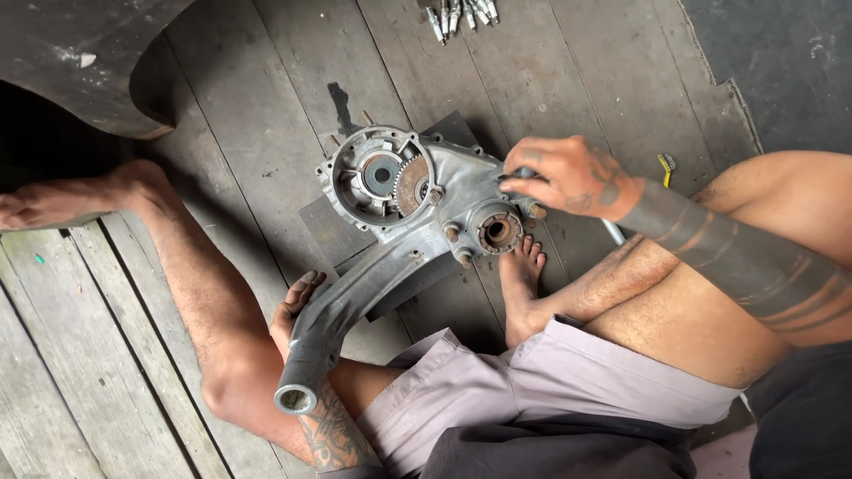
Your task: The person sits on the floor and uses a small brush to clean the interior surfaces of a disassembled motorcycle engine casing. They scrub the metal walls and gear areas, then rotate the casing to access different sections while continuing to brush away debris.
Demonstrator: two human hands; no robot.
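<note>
Grey cast-metal engine casing [426, 222] on dark wooden plank floor [266, 106], partly over a flat dark slab [328, 232], between the bare legs of a seated person. Long axis diagonal: wide round housing end with toothed gear [411, 184] at upper middle, tapering arm running down-left to an open tubular end [295, 399] near the knee. Left hand [293, 312] under and beside the tapering arm, fingers [306, 282] curled loosely against its outer side, cupping rather than clamping; full closure not visible, palm hidden behind the casting. Right hand [568, 176] at the opposite, upper-right edge of the casing, fingers closed around a slim dark tool [524, 175], its working end touching the casing rim just beside the smaller round bearing boss [499, 231]; a pale shaft [614, 232] showing below the wrist, link to the tool unclear. Right hand nearer the housing end; left hand nearer the tube end; casing thus spanned along its length, one hand per end. Right foot [522, 284] just below the boss, toes near it. Cluster of small metal bolts [461, 16] at the top edge of the floor, well apart from both hands. Small yellow object [665, 167] right of the right wrist, untouched.
</note>
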